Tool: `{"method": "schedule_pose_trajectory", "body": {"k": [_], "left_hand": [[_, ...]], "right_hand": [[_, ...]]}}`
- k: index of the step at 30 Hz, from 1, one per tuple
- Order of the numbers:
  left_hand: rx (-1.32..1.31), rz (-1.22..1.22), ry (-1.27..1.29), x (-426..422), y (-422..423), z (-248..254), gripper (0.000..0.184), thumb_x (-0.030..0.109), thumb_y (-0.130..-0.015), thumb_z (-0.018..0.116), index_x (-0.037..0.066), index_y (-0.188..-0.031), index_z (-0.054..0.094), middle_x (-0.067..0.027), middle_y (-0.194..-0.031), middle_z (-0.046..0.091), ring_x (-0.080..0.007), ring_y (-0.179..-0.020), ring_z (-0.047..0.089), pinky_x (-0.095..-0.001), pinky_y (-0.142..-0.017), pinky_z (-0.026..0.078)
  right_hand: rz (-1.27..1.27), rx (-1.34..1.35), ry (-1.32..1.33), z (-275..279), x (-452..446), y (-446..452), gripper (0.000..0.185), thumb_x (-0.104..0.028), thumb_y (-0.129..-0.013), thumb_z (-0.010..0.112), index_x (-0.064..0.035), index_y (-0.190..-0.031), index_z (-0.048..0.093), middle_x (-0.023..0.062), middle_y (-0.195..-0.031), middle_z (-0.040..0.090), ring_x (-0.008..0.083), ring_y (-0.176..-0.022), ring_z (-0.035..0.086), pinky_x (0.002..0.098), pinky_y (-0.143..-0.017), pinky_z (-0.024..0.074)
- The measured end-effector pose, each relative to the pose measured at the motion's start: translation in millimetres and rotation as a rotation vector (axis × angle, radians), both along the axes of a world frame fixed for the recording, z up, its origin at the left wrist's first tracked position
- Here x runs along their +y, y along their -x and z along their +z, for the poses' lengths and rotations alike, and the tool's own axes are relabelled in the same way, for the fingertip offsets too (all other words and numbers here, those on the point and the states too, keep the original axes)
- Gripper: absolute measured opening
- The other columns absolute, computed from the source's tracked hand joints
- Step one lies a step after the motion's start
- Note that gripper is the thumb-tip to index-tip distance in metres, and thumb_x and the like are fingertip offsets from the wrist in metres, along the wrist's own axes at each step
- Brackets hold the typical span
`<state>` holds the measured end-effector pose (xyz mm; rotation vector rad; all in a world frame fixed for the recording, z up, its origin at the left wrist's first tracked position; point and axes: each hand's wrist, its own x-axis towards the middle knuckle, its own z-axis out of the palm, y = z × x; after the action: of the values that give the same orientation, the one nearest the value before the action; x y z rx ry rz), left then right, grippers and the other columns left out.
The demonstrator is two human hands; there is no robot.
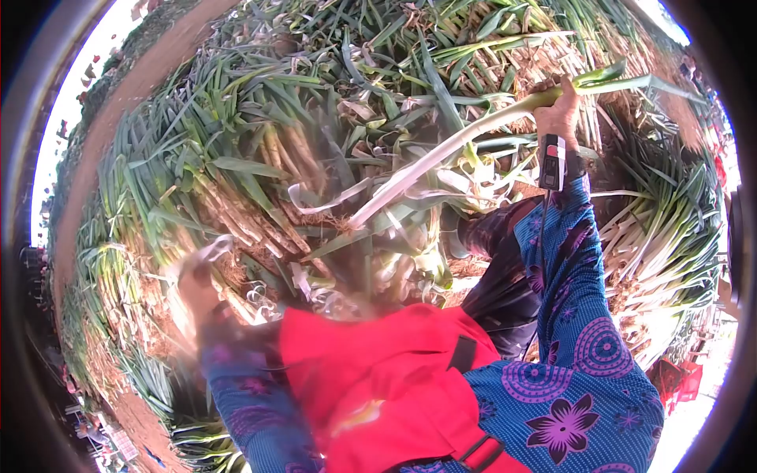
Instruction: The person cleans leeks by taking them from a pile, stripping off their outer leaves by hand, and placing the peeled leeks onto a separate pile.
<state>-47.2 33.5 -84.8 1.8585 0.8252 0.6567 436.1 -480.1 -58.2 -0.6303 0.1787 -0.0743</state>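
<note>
My right hand (558,110) is closed around the upper part of a long green onion (449,150), where the white stalk turns green. Its stalk slants down to the left, with the root end low over the pile and the leaves pointing right. A thin strip of peeled skin (331,203) hangs near the root end. My left hand (197,288) is low on the left, apart from the stalk and smeared by motion. A pale strip of skin (217,247) shows at its fingers; whether they grip it is unclear.
Unpeeled green onions (229,209) lie heaped in front and to the left. Cleaner white-stalked onions (650,252) are piled on the right, beyond my sleeve. Loose peelings (410,272) litter the ground before my knees. A dirt path (118,110) runs along the far left.
</note>
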Motion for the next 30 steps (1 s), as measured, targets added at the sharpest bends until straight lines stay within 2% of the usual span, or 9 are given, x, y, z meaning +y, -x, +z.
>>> {"method": "schedule_pose_trajectory", "body": {"k": [1,3,4,5,7,15,20,23,30], "left_hand": [[0.298,-0.202,-0.589,-35,-28,33,0.027,0.005,-0.088,0.059,-0.002,-0.114,0.06,-0.0125,-0.104,0.063,-0.0239,-0.097,0.061,-0.032,-0.091,0.051],[0.024,-0.287,-0.439,-65,-76,13,0.033,0.011,-0.087,0.062,0.001,-0.118,0.059,-0.0109,-0.114,0.058,-0.0218,-0.107,0.056,-0.0331,-0.089,0.047],[0.006,-0.241,0.293,-100,-108,28,0.045,0.009,-0.082,0.068,0.002,-0.124,0.055,-0.01,-0.117,0.057,-0.021,-0.107,0.056,-0.0326,-0.092,0.045],[0.075,-0.346,0.282,-133,-134,25,0.053,0.007,-0.078,0.071,0.003,-0.127,0.051,-0.0107,-0.12,0.057,-0.0216,-0.107,0.056,-0.0344,-0.095,0.043],[0.022,-0.582,-0.428,-179,-163,-7,0.052,0.018,-0.08,0.072,0.002,-0.126,0.053,-0.0109,-0.118,0.06,-0.025,-0.099,0.062,-0.0368,-0.082,0.048],[0.113,-0.592,-0.492,-258,-188,10,0.045,0.003,-0.074,0.068,0.005,-0.118,0.058,-0.0129,-0.101,0.061,-0.0336,-0.086,0.063,-0.0361,-0.078,0.049],[0.057,-0.788,-0.14,-241,-179,26,0.034,-0.002,-0.083,0.063,-0.006,-0.116,0.057,-0.0097,-0.1,0.064,-0.014,-0.089,0.062,-0.0272,-0.081,0.05],[0.102,-0.818,0.33,-236,-172,19,0.032,-0.002,-0.086,0.062,-0.004,-0.117,0.057,-0.0074,-0.1,0.064,-0.0114,-0.088,0.061,-0.0258,-0.082,0.049],[0.083,-0.698,0.209,-256,-169,25,0.023,0.0,-0.086,0.064,0.0,-0.108,0.059,-0.0027,-0.094,0.063,-0.0093,-0.085,0.059,-0.0238,-0.079,0.048]], "right_hand": [[0.032,-0.037,0.033,-4,1,-1,0.022,-0.029,-0.086,0.065,-0.0128,-0.086,0.05,0.0009,-0.07,0.051,0.016,-0.06,0.051,0.0339,-0.063,0.0458],[0.021,-0.027,0.031,6,19,13,0.021,-0.028,-0.083,0.067,-0.0133,-0.087,0.051,0.0003,-0.071,0.051,0.0155,-0.06,0.051,0.0332,-0.063,0.0461],[-0.023,-0.099,0.137,4,23,16,0.025,-0.026,-0.082,0.067,-0.0086,-0.093,0.053,0.0042,-0.074,0.053,0.0216,-0.065,0.052,0.039,-0.062,0.0477],[-0.03,-0.065,0.13,4,29,17,0.028,-0.027,-0.081,0.069,-0.0106,-0.096,0.053,0.004,-0.079,0.055,0.021,-0.07,0.054,0.0378,-0.066,0.0485],[0.051,-0.053,0.054,1,34,15,0.026,-0.026,-0.081,0.069,-0.0108,-0.095,0.053,0.0043,-0.08,0.056,0.0198,-0.073,0.055,0.0366,-0.07,0.0482],[0.128,0.059,-0.036,-8,37,1,0.025,-0.025,-0.084,0.065,-0.0092,-0.096,0.05,0.008,-0.077,0.055,0.0237,-0.069,0.057,0.0466,-0.063,0.0516],[0.459,-0.265,-0.149,19,48,17,0.028,-0.025,-0.087,0.062,-0.0049,-0.102,0.05,0.0114,-0.08,0.054,0.0277,-0.073,0.055,0.0437,-0.072,0.0497],[0.51,-0.286,-0.19,42,58,38,0.033,-0.03,-0.089,0.06,-0.0052,-0.108,0.05,0.0112,-0.081,0.053,0.0264,-0.072,0.053,0.0405,-0.069,0.0484],[0.45,-0.272,-0.219,27,65,36,0.03,-0.03,-0.089,0.06,-0.0072,-0.107,0.052,0.007,-0.077,0.05,0.0179,-0.066,0.047,0.0326,-0.061,0.0429]]}}
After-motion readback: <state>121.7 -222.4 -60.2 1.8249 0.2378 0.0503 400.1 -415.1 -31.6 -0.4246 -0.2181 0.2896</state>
